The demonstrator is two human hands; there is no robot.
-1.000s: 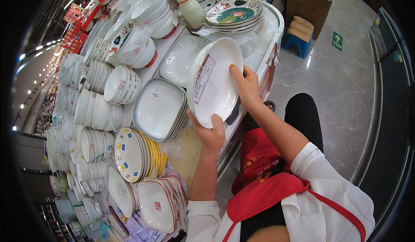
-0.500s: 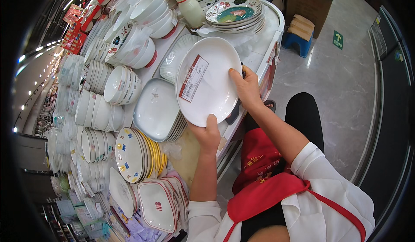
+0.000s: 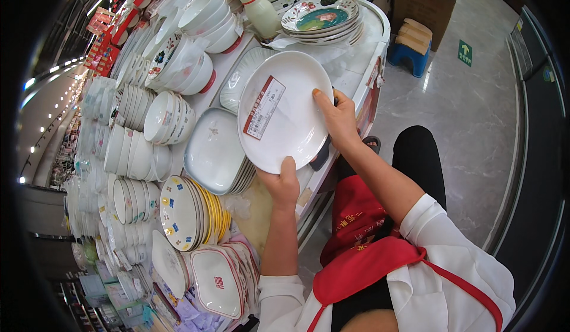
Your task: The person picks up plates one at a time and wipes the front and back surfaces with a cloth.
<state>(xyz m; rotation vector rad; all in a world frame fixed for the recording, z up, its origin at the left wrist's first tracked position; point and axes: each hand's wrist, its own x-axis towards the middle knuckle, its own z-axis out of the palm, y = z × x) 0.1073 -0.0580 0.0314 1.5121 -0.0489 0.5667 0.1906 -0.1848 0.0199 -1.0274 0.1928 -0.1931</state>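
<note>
Holding a white plate (image 3: 294, 112) above the table (image 3: 375, 35). Plate has turned from steeply tilted to nearly face-on, so its label (image 3: 265, 107) shows squarely. Left hand (image 3: 280, 183): thumb on lower rim, fingers curled underneath. Right hand (image 3: 339, 117): thumb on right inner rim, other fingers behind, mostly hidden, spread can't be told. Both closed on plate. Just left: stacked rectangular plates (image 3: 214, 151). Farther: patterned plates (image 3: 323, 20), pale bottle (image 3: 261, 14); blue stool (image 3: 409, 61) on floor (image 3: 457, 106).
</note>
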